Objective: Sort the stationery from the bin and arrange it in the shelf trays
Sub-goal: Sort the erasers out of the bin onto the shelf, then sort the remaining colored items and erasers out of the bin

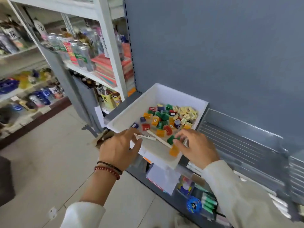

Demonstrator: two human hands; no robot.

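A white bin [131,112] sits on the grey shelf edge. It holds several small coloured blocks [162,120] in red, green, orange and blue, and a heap of pale yellow erasers [187,115]. My left hand [120,148] pinches a thin white stick [146,137] at the bin's near rim. A second white stick [159,139] lies slanted in the bin. My right hand [195,147] hovers over the near right corner, its fingertips at a green block [171,139]; I cannot tell whether they grip it. An orange block [174,151] lies just below.
A lower shelf tray [194,191] under the bin holds white paper, green markers and a blue round item. A slatted grey panel [238,145] runs to the right. White shelving [105,46] with bottles and red notebooks stands to the left, above tiled floor [49,153].
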